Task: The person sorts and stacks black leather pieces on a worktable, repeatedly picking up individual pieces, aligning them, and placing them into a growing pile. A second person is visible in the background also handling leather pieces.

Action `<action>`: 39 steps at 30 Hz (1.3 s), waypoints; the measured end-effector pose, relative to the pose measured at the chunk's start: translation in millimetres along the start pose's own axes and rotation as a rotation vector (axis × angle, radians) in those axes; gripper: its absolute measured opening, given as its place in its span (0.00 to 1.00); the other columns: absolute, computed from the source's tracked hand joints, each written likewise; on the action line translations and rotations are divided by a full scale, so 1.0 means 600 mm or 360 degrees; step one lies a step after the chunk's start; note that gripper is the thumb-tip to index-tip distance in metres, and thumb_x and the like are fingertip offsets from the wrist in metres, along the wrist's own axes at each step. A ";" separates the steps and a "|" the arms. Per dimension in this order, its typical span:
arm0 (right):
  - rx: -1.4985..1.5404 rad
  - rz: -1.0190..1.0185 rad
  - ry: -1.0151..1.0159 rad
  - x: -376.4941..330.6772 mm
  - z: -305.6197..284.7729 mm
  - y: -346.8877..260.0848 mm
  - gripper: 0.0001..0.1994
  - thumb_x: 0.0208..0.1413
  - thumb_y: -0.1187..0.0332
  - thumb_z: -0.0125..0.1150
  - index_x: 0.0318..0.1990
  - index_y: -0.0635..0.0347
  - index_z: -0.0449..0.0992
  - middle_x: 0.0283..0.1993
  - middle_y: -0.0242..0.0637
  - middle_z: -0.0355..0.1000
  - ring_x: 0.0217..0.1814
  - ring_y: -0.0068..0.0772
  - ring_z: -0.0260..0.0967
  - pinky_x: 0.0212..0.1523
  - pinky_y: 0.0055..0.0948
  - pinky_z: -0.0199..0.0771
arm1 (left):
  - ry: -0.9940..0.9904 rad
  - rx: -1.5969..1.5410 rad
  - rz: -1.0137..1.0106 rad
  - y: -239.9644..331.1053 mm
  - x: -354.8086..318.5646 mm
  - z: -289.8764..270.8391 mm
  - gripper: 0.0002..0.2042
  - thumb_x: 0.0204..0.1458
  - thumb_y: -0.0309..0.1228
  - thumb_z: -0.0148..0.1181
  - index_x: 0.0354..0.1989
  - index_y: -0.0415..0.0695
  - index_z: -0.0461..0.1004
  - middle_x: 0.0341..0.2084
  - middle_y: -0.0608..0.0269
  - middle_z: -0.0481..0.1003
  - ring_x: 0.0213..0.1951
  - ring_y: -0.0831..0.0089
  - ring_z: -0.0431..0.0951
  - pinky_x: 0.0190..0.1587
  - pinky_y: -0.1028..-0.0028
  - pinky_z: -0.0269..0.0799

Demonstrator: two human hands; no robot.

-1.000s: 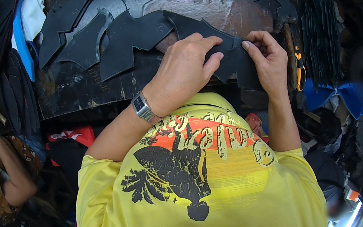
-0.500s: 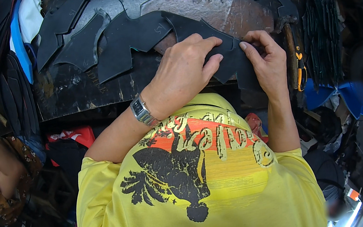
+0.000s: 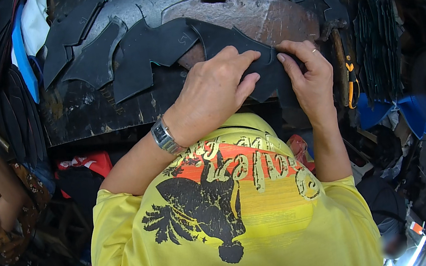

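Both hands, left (image 3: 212,92) and right (image 3: 310,77), press and pinch 1 black cut leather piece (image 3: 232,42) flat at the bench (image 3: 84,116) edge, apparently aligning it; next calls for steady fingertip pressure.

A small, crowded leather or shoemaking workshop. A scuffed, dark table (image 3: 83,114) carries many cut black leather pieces (image 3: 141,55) around a worn stone slab (image 3: 261,15). Stacked dark cutouts (image 3: 376,48) and an orange-handled tool (image 3: 352,84) sit at the right, cluttered scraps below.
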State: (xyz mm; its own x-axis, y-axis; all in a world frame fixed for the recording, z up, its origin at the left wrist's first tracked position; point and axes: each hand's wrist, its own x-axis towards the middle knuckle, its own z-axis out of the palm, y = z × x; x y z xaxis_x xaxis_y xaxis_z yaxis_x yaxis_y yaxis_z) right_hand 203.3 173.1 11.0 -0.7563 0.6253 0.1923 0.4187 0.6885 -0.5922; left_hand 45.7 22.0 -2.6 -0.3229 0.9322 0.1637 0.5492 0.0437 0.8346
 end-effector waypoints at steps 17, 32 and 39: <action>0.0030 0.0019 -0.0393 0.025 -0.033 -0.022 0.12 0.50 0.74 0.73 0.42 0.64 0.79 0.34 0.39 0.70 0.29 0.32 0.66 0.33 0.31 0.69 | 0.0057 0.0129 0.0253 0.005 -0.031 0.000 0.13 0.52 0.24 0.68 0.47 0.45 0.81 0.32 0.58 0.76 0.32 0.61 0.81 0.32 0.68 0.78; 0.0013 0.0064 -0.0349 0.022 -0.024 -0.026 0.12 0.51 0.74 0.73 0.41 0.63 0.77 0.32 0.39 0.67 0.26 0.35 0.63 0.32 0.34 0.68 | 0.0242 0.0085 0.0183 0.001 -0.028 0.002 0.08 0.53 0.23 0.68 0.42 0.43 0.81 0.28 0.60 0.72 0.28 0.64 0.77 0.31 0.68 0.75; 0.0019 0.0093 -0.0281 0.016 -0.019 -0.032 0.13 0.51 0.77 0.71 0.45 0.63 0.78 0.35 0.39 0.69 0.30 0.33 0.65 0.34 0.32 0.69 | 0.0273 0.0147 0.0126 -0.001 -0.017 0.006 0.07 0.53 0.25 0.69 0.39 0.42 0.81 0.27 0.59 0.73 0.28 0.60 0.77 0.31 0.65 0.74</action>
State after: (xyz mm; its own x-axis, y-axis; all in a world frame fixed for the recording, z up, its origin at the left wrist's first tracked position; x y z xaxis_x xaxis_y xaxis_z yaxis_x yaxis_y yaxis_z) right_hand 193.5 170.1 33.1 -0.8076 0.5895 0.0177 0.4595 0.6477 -0.6078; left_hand 51.3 14.1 -6.7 -0.3983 0.8594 0.3207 0.6439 0.0130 0.7650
